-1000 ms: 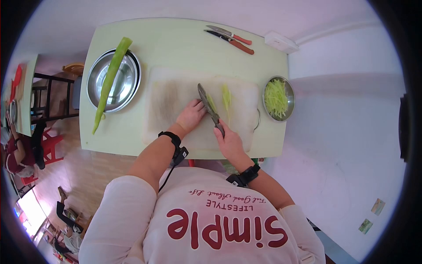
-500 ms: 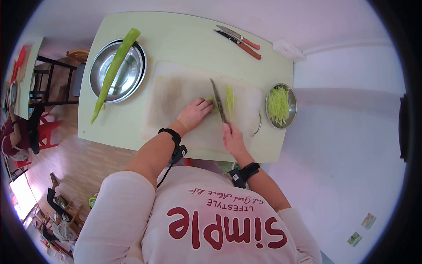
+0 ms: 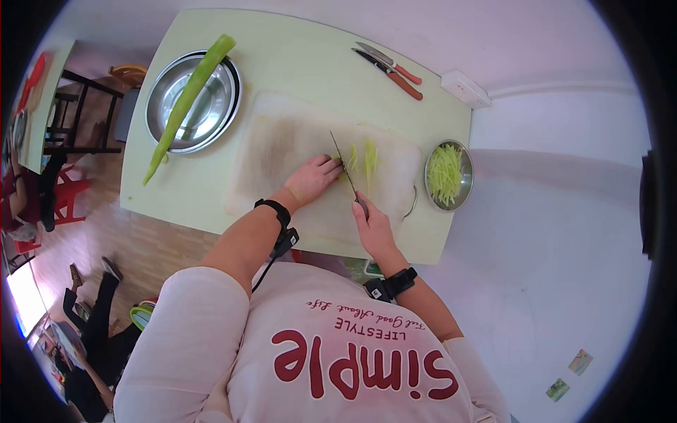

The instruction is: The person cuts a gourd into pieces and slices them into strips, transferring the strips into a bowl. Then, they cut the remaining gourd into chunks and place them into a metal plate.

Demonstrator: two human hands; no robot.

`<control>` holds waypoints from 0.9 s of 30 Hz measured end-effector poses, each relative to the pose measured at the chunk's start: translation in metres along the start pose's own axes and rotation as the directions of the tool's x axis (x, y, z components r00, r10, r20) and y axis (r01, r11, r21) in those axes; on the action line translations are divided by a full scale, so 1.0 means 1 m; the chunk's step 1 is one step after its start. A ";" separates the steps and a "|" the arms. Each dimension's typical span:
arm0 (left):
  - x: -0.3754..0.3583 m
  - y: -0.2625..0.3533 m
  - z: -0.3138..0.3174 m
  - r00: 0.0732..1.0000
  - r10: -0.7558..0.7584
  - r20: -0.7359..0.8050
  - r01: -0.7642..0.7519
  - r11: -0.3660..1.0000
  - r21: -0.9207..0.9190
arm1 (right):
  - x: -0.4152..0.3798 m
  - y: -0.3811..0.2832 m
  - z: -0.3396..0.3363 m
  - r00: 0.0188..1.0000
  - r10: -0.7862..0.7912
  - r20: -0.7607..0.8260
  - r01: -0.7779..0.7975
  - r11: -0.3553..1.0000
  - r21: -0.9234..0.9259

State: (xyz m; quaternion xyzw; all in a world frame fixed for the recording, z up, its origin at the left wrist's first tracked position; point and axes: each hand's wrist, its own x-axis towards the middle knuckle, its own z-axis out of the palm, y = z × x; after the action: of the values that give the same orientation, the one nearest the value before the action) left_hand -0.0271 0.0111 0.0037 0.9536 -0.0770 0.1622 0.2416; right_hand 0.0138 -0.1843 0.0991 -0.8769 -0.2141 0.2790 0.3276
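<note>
My left hand [image 3: 315, 179] rests on the white cutting board [image 3: 275, 151], its curled fingers pressing down a small green piece of celtuce that they mostly hide. Gripped by its handle in my right hand [image 3: 374, 227], a kitchen knife [image 3: 345, 163] has its blade upright against those fingertips. Just right of the blade lie thin pale-green strips [image 3: 370, 161] on the board. A long peeled celtuce stalk [image 3: 185, 106] lies across the stacked metal basins [image 3: 156, 127] at the left. More shreds [image 3: 444, 173] fill a small metal bowl [image 3: 467, 185] at the right.
Two knives with reddish handles [image 3: 402, 83] lie at the table's far edge, near a white socket box [image 3: 465, 89] by the wall. The pale green table [image 3: 303, 56] carries everything. Other people, red stools [image 3: 70, 194] and another table [image 3: 46, 106] are at the left.
My knife has shifted slightly left, closer to my left fingertips, and its blade stands more edge-on. Additional strips lie right of it. At lower left, another person's legs have come further into view.
</note>
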 end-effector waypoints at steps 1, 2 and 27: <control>0.000 -0.001 0.000 1.000 0.003 0.004 -0.003 1.000 0.003 | 0.000 -0.002 0.000 1.000 0.010 0.005 -0.009 1.000 -0.021; 0.000 -0.002 0.000 1.000 0.000 0.002 0.000 1.000 0.004 | 0.001 -0.004 0.000 1.000 0.018 0.011 -0.017 0.999 -0.041; -0.002 0.000 -0.003 0.999 -0.011 0.051 0.011 1.000 0.004 | -0.001 0.005 -0.006 0.994 0.086 0.070 -0.090 0.995 0.049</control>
State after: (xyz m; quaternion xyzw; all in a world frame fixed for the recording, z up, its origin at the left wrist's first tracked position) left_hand -0.0295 0.0125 0.0053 0.9583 -0.0776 0.1369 0.2386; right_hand 0.0174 -0.1915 0.0995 -0.8667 -0.1789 0.3281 0.3305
